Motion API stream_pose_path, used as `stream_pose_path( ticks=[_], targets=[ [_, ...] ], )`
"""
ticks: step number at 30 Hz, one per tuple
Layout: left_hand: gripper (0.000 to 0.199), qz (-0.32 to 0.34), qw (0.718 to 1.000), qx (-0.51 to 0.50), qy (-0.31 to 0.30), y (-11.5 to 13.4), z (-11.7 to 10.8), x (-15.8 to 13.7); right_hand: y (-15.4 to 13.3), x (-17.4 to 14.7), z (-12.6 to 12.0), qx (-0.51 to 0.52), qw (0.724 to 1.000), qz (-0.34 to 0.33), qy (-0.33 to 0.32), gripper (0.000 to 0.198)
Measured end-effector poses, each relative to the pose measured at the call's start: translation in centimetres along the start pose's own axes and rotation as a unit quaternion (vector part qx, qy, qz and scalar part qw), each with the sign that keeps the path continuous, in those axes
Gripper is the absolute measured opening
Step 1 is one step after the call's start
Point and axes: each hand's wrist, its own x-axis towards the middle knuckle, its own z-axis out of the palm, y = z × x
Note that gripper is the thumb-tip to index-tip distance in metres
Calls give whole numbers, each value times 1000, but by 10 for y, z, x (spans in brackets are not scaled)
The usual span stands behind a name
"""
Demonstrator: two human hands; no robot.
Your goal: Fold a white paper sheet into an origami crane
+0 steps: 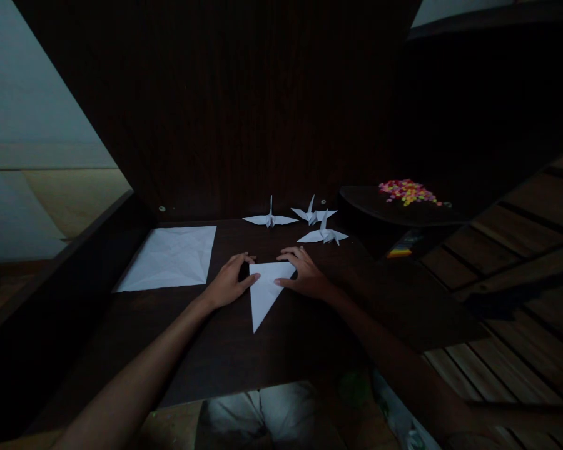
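A white sheet of paper folded into a triangle (267,287) lies on the dark desk, one point aimed toward me. My left hand (229,279) grips its upper left corner, the thumb on top and the fingers curled beyond the edge. At the upper right corner, my right hand (306,274) has its thumb laid on the paper and its fingers around the far edge. Behind the hands stand three white paper cranes: one on the left (270,220), one at the back right (312,215) and one nearer on the right (324,235).
A creased, unfolded white sheet (173,257) lies to the left. On a rounded shelf (356,203) at right sits a pile of small colourful pieces (410,191). A tall dark panel (225,112) rises behind the desk (206,356). Wooden slats (511,362) are at far right.
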Motion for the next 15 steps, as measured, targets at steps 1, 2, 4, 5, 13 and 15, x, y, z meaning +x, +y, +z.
stream_pose_path(
  ticks=[1,2,4,5,13,15],
  targets=[
    [27,-11,999,-28,19,0,0,1,-1,0,0,12,1000,4,19,59],
    [23,-25,997,-65,37,0,-1,2,-1,0,1,29,998,10,46,67],
    [21,-56,982,-169,64,1,-1,4,-1,2,3,84,990,30,110,83],
    [22,-67,969,-226,75,2,-1,5,0,2,4,124,982,45,138,90],
    [37,-124,881,-446,97,20,1,4,-9,5,7,458,880,124,-16,62],
    [37,-133,868,-470,86,23,1,3,-14,4,5,488,862,132,-33,50]
  ],
)
